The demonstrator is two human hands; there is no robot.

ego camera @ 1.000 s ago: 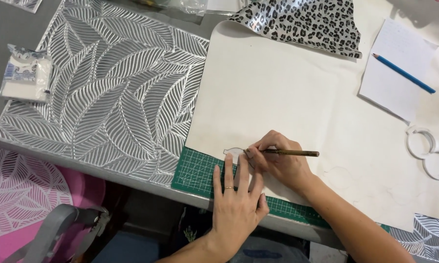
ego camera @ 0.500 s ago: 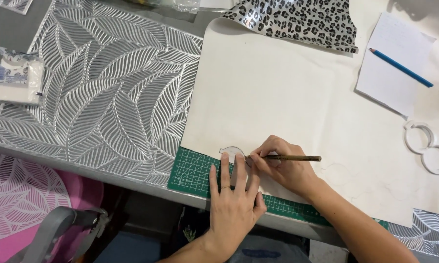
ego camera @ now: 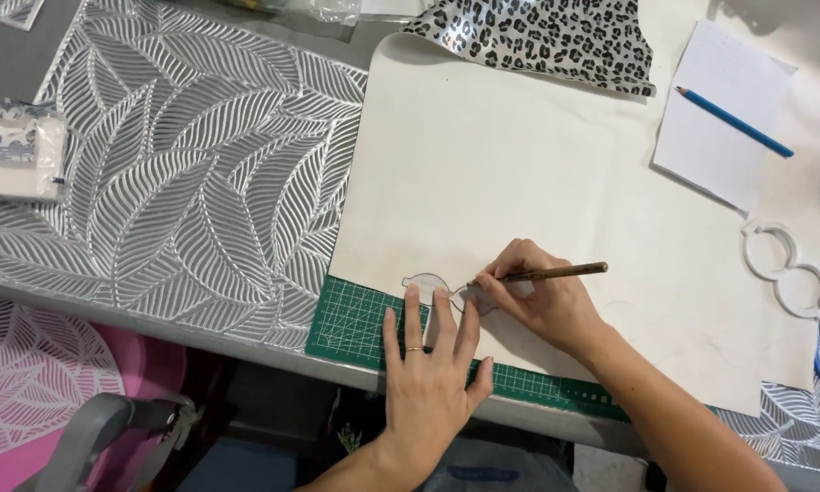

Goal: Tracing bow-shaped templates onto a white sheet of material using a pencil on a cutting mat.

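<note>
- While the left hand (ego camera: 428, 383) lies flat with fingers spread, its fingertips press a small clear template (ego camera: 437, 284) onto the cream sheet (ego camera: 519, 173) at the sheet's near edge.
- The right hand (ego camera: 542, 305), fingers pinched together around a brown pen (ego camera: 546, 271), sets the tip against the template's right side; over the last second the pen has held almost the same spot and slant, which suggests the outline is being traced slowly along that edge.
- Both hands have kept their places on the sheet; only the camera view has drifted slightly.
- A green cutting mat (ego camera: 355, 319) shows from under the sheet, just beside the left hand.
- Well apart at the far right lie a white paper (ego camera: 719, 155) with a blue pencil (ego camera: 733, 121) on it, and a white double-ring template (ego camera: 788, 269).
- A leopard-print piece (ego camera: 537, 36) rests at the sheet's top; a silver leaf-pattern mat (ego camera: 182, 182) spreads to the left.
</note>
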